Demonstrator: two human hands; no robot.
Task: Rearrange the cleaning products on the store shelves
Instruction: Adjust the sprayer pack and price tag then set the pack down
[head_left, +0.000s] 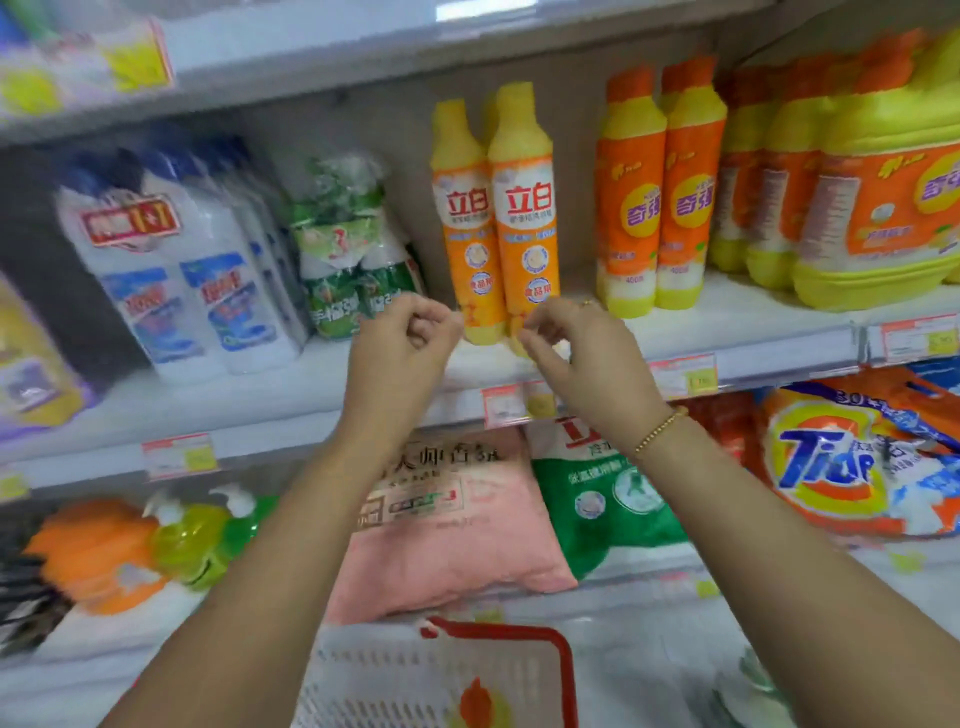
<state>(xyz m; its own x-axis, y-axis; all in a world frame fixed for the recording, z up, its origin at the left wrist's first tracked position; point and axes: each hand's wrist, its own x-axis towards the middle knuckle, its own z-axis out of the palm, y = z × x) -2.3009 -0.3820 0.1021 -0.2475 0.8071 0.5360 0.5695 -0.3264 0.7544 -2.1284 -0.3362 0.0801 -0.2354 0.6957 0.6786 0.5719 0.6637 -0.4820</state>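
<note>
Bottles (498, 218), yellow-orange pair, stood upright and touching on mid shelf (737, 325), between green packs (353, 249) and orange bottles (660, 192). Left hand (410, 332) and right hand (576, 348) raised just before bottle bases, fingers curled, nothing seen held. Contact with bottles cannot be told. Risk judged: tall narrow bottles tipped if gripped low or nudged one-sidedly, neighbours knocked over, one dropped toward basket (395, 686) below.

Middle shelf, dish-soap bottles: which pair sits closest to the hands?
The slim yellow-capped pair, just behind the left hand and right hand. The orange-capped bottles stand further right.
</note>
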